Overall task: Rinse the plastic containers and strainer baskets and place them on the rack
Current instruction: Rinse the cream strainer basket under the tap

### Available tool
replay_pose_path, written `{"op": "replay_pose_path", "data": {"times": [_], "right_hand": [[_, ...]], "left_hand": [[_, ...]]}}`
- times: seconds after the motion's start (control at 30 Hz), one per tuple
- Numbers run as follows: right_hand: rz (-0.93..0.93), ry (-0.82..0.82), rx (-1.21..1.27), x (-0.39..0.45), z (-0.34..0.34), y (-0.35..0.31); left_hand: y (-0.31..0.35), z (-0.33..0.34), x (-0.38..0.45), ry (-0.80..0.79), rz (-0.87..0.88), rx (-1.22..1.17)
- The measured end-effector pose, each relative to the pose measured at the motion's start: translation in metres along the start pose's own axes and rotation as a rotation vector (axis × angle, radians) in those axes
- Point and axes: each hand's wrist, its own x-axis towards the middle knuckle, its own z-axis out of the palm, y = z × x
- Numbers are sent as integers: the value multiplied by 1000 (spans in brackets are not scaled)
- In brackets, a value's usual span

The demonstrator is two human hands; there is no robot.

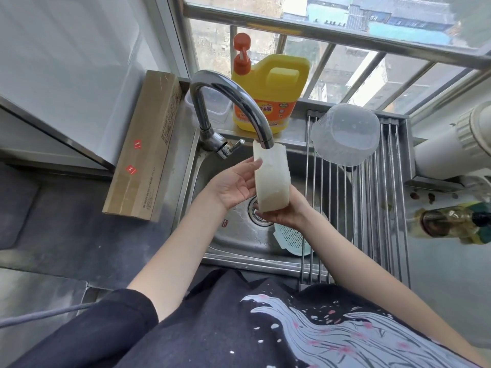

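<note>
A white translucent plastic container (271,179) is held tilted under the faucet spout (233,102), over the sink (212,166). My right hand (285,212) grips it from below at its lower end. My left hand (233,185) lies flat against its left side with fingers spread. A clear plastic container (345,134) rests upside down on the roll-up rack (380,197) at the right. A light blue strainer basket (291,239) lies in the sink's bottom right, partly hidden by my right forearm.
A yellow detergent jug (271,88) with an orange pump stands behind the faucet, next to a clear lidded box (212,102). A long cardboard box (148,147) lies left of the sink. An oil bottle (451,221) lies at the right, by a white pipe (451,150).
</note>
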Motion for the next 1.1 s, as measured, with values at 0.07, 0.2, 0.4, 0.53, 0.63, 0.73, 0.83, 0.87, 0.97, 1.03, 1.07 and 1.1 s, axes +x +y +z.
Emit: {"op": "replay_pose_path", "data": {"times": [0.07,0.2,0.4,0.53,0.63,0.73,0.83,0.87,0.97,1.03,1.07,1.1], "right_hand": [[37,14,-16,0,3,3],[95,-8,36,-6,5,13],[99,-25,128,-12,7,19],[92,-55,183,-17,12,17],[103,-69,229,-15,14,16],[139,-85,273,-14,17,16],[157,-85,314,-21,21,14],[171,-90,337,-25,21,13],[219,-103,436,-31,20,9],[207,-102,420,-34,20,9],[193,-103,388,-35,18,10],[182,-104,345,-34,16,11]], "left_hand": [[2,-1,2,26,7,7],[11,-5,11,116,52,-11],[17,-4,25,141,70,-13],[17,-1,32,157,86,15],[16,0,31,157,76,115],[14,-2,31,78,34,234],[9,-4,30,-35,-15,280],[7,-5,28,-46,-33,322],[-2,-8,25,-42,-61,474],[-6,-12,27,-6,-34,532],[-7,-14,28,10,-14,544],[-6,-15,29,19,6,549]]}}
